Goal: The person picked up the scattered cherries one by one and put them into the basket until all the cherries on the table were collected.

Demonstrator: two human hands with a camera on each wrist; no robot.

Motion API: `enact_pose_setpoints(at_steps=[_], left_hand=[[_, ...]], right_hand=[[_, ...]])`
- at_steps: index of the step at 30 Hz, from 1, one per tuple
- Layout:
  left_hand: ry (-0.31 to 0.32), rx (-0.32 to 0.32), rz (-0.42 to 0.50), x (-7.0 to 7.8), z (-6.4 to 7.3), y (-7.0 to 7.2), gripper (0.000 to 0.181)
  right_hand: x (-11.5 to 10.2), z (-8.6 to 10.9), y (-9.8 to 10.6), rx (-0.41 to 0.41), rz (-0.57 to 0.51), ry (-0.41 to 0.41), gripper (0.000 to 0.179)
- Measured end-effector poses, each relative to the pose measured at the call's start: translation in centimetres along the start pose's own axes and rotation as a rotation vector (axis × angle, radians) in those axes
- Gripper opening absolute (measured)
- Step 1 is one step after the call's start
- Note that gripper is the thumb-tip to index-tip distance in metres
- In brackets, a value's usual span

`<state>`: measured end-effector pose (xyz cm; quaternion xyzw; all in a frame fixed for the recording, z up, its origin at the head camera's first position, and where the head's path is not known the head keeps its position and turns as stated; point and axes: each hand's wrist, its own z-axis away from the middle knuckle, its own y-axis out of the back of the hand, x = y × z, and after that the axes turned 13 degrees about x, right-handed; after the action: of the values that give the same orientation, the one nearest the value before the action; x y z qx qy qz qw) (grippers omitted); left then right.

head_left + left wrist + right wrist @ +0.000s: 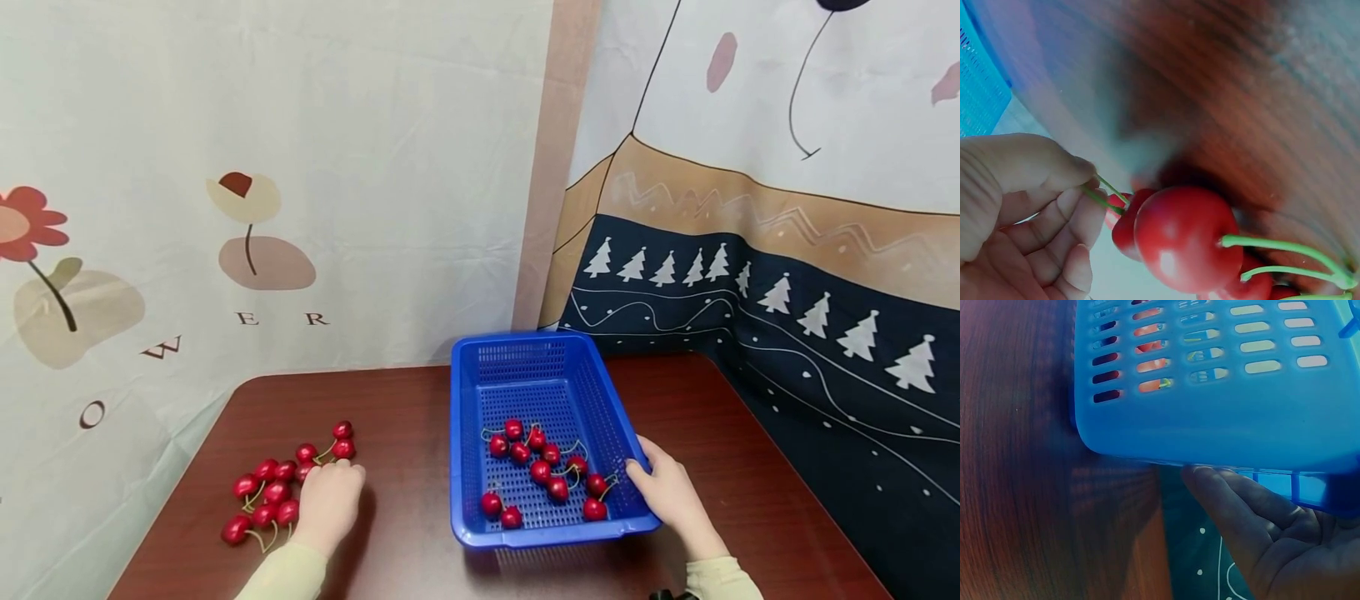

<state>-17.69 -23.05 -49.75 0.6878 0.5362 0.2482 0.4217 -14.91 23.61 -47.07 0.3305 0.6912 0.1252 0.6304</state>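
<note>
On the left of the table, my left hand [328, 504] is among a cluster of red cherries [277, 492] with green stems. In the left wrist view its thumb and finger pinch the thin green stem [1109, 201] of a cherry pair, whose fruit [1125, 236] is partly hidden behind a nearer cherry [1186, 239]. My right hand [671, 492] grips the right rim of a blue plastic basket [555, 537], thumb over the edge. Its fingers [1244, 500] lie along the outside of the basket wall in the right wrist view. Several cherries [540, 472] lie scattered inside the basket.
The brown wooden table [405, 467] has rounded far corners. Behind it hangs a pale printed cloth [405, 183], and a dark cloth with white trees [825, 367] drapes along the right side. The basket reaches toward the table's far edge.
</note>
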Motion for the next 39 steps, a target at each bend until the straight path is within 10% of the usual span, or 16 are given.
enact_pose_setpoints(at_steps=[11, 20, 28, 39], left_hand=[[0.026, 0.100, 0.036, 0.2, -1.5, 1.2, 0.021], [0.153, 0.038, 0.221, 1.0, -3.5, 2.9, 0.020], [0.189, 0.111, 0.410, 2.8, -5.8, 5.5, 0.013], [0.126, 0.214, 0.547, 5.8, -9.9, 8.5, 0.014]], right_hand=[[-0.1, 0.0, -0.1, -0.007, -0.003, -0.007, 0.046], [-0.3, -0.1, 0.0, 0.001, 0.002, 0.005, 0.045], [-0.3, 0.0, 0.0, 0.007, -0.003, 0.011, 0.045], [-0.2, 0.0, 0.1, 0.006, -0.002, 0.014, 0.045]])
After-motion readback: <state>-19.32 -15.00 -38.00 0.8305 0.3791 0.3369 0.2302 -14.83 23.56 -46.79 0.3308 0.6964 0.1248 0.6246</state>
